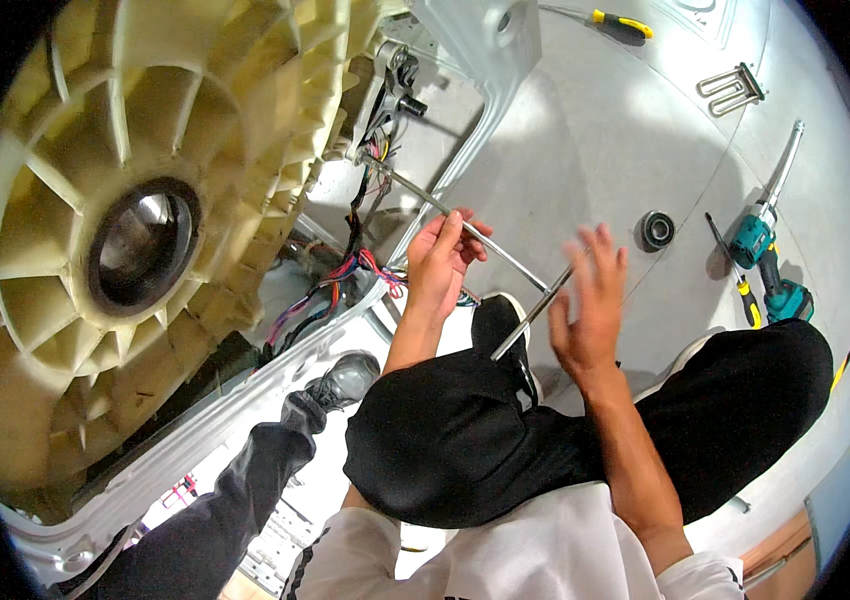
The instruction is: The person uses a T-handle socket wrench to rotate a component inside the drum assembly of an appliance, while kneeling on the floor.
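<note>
Steadying a T-handled rod [510, 260] against the plastic tub [55, 180]

In the head view, the metal rod slants from the ribbed, yellowish tub's edge down to its crossbar [525, 323], above the person's black-trousered leg [435, 440]. The left hand [437, 262] has its thumb and fingers pinching the shaft partway along. The right hand [590, 305] is blurred beside the crossbar, its fingers spread; whether they touch the bar, I cannot tell.

The work looks partway through: a looped heating element [731, 90] and a round bearing [657, 231] lie loose on the grey floor [565, 170], presumably already taken out, while the tub sits within the metal cabinet frame [457, 160] with coloured wires [320, 280] hanging beside it. The rod's far end reaches the tub's edge, so the fastening there is probably not finished; whether it has loosened is too small to tell. A teal power tool [753, 235] rests on the floor, out of both hands.
</note>
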{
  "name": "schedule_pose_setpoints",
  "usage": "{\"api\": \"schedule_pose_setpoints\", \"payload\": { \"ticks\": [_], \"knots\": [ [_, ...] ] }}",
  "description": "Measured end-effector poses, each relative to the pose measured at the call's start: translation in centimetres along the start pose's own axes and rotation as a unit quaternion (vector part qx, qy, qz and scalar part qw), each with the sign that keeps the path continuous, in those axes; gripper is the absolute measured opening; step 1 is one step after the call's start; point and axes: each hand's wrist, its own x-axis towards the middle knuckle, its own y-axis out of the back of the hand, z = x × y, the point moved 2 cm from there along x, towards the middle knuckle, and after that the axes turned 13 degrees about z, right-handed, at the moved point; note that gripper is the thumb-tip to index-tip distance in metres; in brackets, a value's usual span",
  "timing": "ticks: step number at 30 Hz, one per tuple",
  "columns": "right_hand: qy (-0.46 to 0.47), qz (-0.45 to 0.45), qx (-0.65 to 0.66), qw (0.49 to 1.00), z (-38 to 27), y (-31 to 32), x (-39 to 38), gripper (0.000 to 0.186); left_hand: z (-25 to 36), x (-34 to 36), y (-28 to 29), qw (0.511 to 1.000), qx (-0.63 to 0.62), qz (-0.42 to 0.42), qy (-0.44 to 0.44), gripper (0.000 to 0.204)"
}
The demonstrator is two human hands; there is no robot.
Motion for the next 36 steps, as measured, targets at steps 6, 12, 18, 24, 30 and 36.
{"api": "schedule_pose_setpoints", "payload": {
  "ticks": [6, 12, 18, 24, 30, 36],
  "knots": [
    [0.037, -0.073, -0.071, 0.994, -1.1, -1.5, 0.6, 0.046, 0.3, 0.1, -0.1, 1.0, -0.001, -0.018, -0.009, 0.024],
    [0.079, 0.056, 0.009, 0.995, 0.1, -3.8, 0.6, 0.023, 0.5, 0.1, -0.3, 1.0, 0.004, -0.003, -0.002, 0.025],
    [-0.05, -0.045, 0.088, 0.994, 1.1, -5.2, -0.9, 0.017, 0.1, 0.3, 0.4, 0.999, 0.031, 0.016, -0.004, 0.026],
    [-0.47, -0.14, 0.348, 0.799, 0.2, -6.2, -2.4, 0.033, 0.4, -0.1, 0.4, 0.999, 0.037, 0.03, -0.007, 0.027],
    [-0.696, -0.185, 0.582, 0.377, -0.7, -6.3, -1.4, 0.027, 0.3, -0.3, 0.2, 1.0, 0.028, 0.013, -0.001, 0.028],
    [-0.7, -0.208, 0.611, 0.304, -0.2, -6.5, -1.5, 0.025, 0.0, -0.2, 0.3, 0.999, 0.042, 0.011, 0.004, 0.027]
  ]
}}
